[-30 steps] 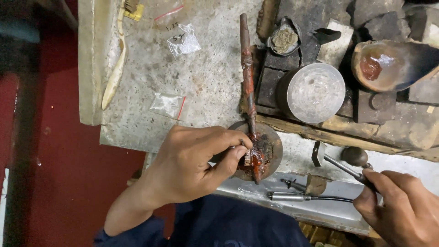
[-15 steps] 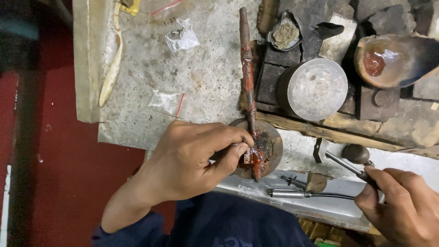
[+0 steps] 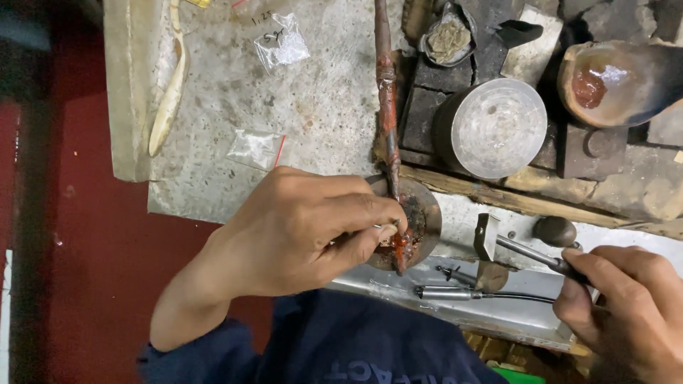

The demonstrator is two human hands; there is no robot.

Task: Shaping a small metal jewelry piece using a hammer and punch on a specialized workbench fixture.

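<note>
My left hand (image 3: 306, 227) rests over a round dark pad (image 3: 420, 213) at the near edge of the grey bench, fingers pinched on a small thing coated in red wax (image 3: 400, 245); what it is cannot be made out. A long reddish-brown stick (image 3: 386, 92) runs from the pad toward the far side. At the lower right my right hand (image 3: 626, 313) grips the handle of a thin metal tool (image 3: 526, 250) whose small square head points toward the pad.
A round metal block (image 3: 498, 126) sits on dark bricks behind the pad. A brown bowl with red wax (image 3: 612, 82) lies at the far right. Small plastic bags (image 3: 281, 46) and a pale spoon-like piece (image 3: 167, 107) lie on the bench. A metal handpiece (image 3: 448, 292) rests on a tray.
The view has drifted a little. My left hand stays pinched at the pad; my right hand keeps hold of the metal tool in nearly the same place.
</note>
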